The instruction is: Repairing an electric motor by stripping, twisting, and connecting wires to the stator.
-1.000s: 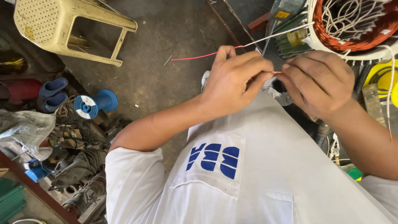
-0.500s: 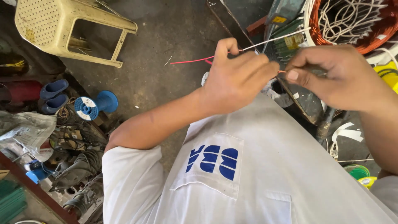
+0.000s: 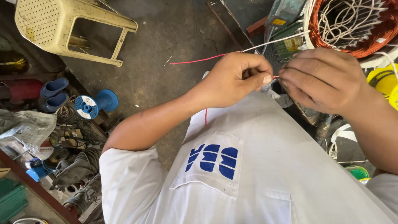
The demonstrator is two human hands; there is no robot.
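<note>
Head view, looking down our own chest: white shirt (image 3: 257, 178) with a blue-marked pocket fills the near field. Just above it our two hands meet, fingertips almost touching. Left hand (image 3: 236, 79) has its grip closed, thumb pressed to forefinger, pinching the red wire (image 3: 199, 60). Right hand (image 3: 323, 79) has its grip closed too, fingertips bunched on the same spot; what exactly it pinches is hidden by the fingers.

Wire's long axis runs left to right and slightly upward: red stretch trails out leftward over the floor, a white sleeve (image 3: 273, 42) continues up-right toward the motor winding. A short red tail hangs below the left hand against the shirt. Both hands sit on the joint; left is nearer the red run, right nearer the winding.

Farther out: copper-wound stator (image 3: 352, 47) top right, white leads inside it. Yellow spool (image 3: 383, 81) at right edge. Left side, blue reel (image 3: 93, 104) on the concrete floor (image 3: 166, 33), blue slippers (image 3: 54, 93), cream plastic stool (image 3: 62, 29). Nothing crosses the wire's line.
</note>
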